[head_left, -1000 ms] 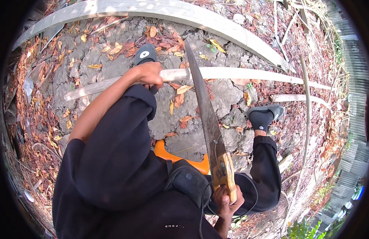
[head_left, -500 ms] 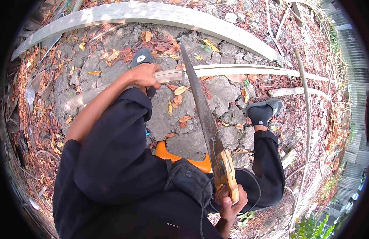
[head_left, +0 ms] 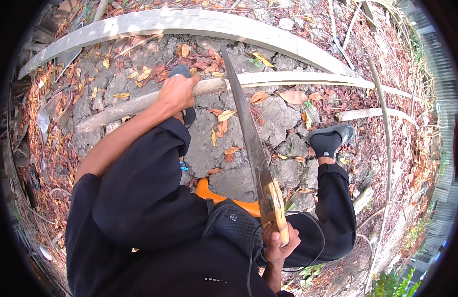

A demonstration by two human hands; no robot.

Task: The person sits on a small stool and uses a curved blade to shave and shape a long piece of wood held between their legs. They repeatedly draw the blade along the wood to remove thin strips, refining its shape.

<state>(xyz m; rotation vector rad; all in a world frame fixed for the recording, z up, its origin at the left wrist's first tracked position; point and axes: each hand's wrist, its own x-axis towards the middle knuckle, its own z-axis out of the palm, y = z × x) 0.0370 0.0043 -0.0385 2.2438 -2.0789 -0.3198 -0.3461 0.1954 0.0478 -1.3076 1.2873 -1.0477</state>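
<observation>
My left hand (head_left: 178,94) is wrapped round a long wooden pole (head_left: 303,78) that runs from left to right in front of me. The pole is greyish and rough on the left and pale on the right. My left foot (head_left: 188,115) is beneath it, close to that hand. In my right hand (head_left: 281,242), low on the right, is the wooden handle of a handsaw (head_left: 248,131). Its long blade points away from me and crosses the pole just right of my left hand. I cannot tell how deep the teeth sit in the wood.
A wide grey plank (head_left: 154,22) lies beyond the pole. An orange seat (head_left: 203,189) is under me. At the right are a shorter stick (head_left: 372,114), a thin upright-looking branch (head_left: 385,148) and a corrugated wall (head_left: 439,188). Dry leaves (head_left: 224,116) cover cracked ground.
The pole appears turned: its pale part showed two strips before and now looks more like one face. The saw handle has shifted slightly up and left in view.
</observation>
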